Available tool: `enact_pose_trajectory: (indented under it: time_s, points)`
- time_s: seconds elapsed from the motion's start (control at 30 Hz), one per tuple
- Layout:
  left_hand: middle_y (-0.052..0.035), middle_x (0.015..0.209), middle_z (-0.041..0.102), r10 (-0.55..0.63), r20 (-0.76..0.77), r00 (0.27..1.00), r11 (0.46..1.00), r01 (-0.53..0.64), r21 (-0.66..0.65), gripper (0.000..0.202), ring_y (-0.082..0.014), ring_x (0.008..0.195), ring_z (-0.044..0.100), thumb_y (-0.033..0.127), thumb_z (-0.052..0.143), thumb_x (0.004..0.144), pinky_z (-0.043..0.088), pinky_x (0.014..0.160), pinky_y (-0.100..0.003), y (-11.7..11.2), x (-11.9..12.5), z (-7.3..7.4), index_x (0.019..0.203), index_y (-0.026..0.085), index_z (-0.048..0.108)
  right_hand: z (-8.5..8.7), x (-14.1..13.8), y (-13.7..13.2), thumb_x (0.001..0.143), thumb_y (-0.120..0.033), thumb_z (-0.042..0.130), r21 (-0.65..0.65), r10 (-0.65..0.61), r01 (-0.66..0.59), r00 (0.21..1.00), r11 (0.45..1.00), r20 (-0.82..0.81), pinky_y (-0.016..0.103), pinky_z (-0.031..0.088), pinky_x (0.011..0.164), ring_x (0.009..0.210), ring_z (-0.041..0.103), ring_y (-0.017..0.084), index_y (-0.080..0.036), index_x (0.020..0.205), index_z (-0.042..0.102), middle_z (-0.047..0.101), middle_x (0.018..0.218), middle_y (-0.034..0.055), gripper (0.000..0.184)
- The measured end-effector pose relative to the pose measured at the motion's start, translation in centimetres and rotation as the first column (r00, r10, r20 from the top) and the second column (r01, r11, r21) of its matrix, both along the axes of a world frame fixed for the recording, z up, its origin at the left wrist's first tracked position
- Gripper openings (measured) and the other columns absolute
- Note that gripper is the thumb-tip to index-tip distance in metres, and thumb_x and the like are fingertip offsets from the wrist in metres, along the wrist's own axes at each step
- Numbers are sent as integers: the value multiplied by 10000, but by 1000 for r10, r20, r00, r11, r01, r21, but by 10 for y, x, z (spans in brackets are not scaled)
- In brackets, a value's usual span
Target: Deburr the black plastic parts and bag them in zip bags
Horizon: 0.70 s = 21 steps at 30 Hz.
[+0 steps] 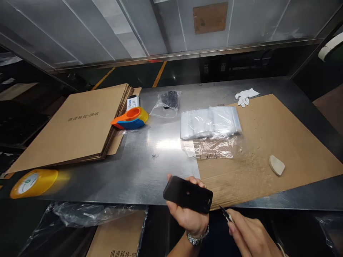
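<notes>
A black phone case (178, 192) rests in my left hand (191, 220), its back facing up, with a small round mark near the middle and a cutout at the right end. My fingers curl round its far edge and a metal watch strap circles the wrist. My right hand (250, 232) pinches a slim craft knife (226, 215), its dark pointed tip aimed up and left, close to the case but apart from it. Both hands are at the table's near edge. Beyond them lies a stack of clear plastic bags (210, 122) in a torn clear wrapper.
Flattened cartons (66, 125) are stacked at the left, beside an orange and blue tape dispenser (131, 119) and a yellow tape roll (34, 184). A bag of black pieces (170, 100), a white glove (245, 97) and a beige block (277, 165) lie farther out. Cardboard (268, 132) covers the right side.
</notes>
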<state>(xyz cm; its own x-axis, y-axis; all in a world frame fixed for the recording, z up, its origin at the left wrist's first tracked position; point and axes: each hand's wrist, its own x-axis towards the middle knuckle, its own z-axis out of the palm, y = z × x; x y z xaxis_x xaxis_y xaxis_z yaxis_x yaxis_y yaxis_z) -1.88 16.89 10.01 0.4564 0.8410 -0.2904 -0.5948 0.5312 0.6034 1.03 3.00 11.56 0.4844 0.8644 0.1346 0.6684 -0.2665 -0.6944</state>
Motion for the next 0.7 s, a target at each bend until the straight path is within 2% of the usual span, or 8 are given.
enact_pose_trajectory:
  time_s: [0.1, 0.17, 0.3, 0.43, 0.6, 0.7]
  points:
    - [-10, 738, 545, 41, 25, 999, 998, -42, 43, 459, -158, 638, 493, 591, 283, 789, 456, 586, -282, 0, 0, 4, 1200, 436, 415, -5, -2, 2, 906, -123, 321, 9, 12, -16, 938, 1000, 347, 231, 468, 482, 552, 586, 147, -64, 1120, 500, 595, 651, 49, 286]
    - [-4, 735, 544, 69, 32, 997, 994, -71, 81, 447, -158, 636, 489, 594, 289, 786, 456, 583, -284, -1, 0, 6, 1183, 443, 428, -7, -4, 5, 911, -131, 315, -31, 12, 1, 897, 1000, 442, 225, 445, 424, 503, 562, 138, -44, 1124, 525, 559, 608, 35, 312]
    - [7, 740, 549, 105, 34, 994, 980, -110, 166, 441, -161, 640, 485, 597, 308, 781, 457, 590, -296, -1, 1, 9, 1184, 461, 422, -9, -6, 8, 933, -161, 275, -52, 17, 9, 884, 999, 467, 187, 411, 362, 449, 536, 104, -42, 1115, 561, 528, 590, 21, 359]
    - [20, 738, 548, 148, 34, 988, 955, -152, 256, 440, -159, 634, 471, 605, 354, 763, 451, 593, -299, 0, 2, 11, 1177, 476, 425, -10, -8, 7, 941, -175, 263, -61, 20, 11, 875, 998, 483, 173, 423, 366, 435, 536, 93, -50, 1116, 571, 518, 577, 12, 375]
    - [27, 718, 542, 175, 0, 985, 941, -168, 293, 410, -158, 617, 463, 600, 370, 761, 440, 585, -302, -1, 2, 16, 1149, 492, 446, -11, -8, 7, 939, -191, 295, -121, 85, -30, 872, 992, 482, 169, 442, 381, 462, 550, 94, -54, 1182, 521, 536, 606, 10, 359]
    - [25, 707, 538, 207, -1, 978, 932, -197, 303, 397, -156, 605, 452, 600, 365, 761, 432, 586, -305, -2, 2, 18, 1127, 490, 468, -10, -8, 8, 945, -189, 263, -105, 80, -33, 874, 994, 480, 157, 440, 374, 447, 545, 89, -51, 1155, 544, 539, 591, 11, 376]
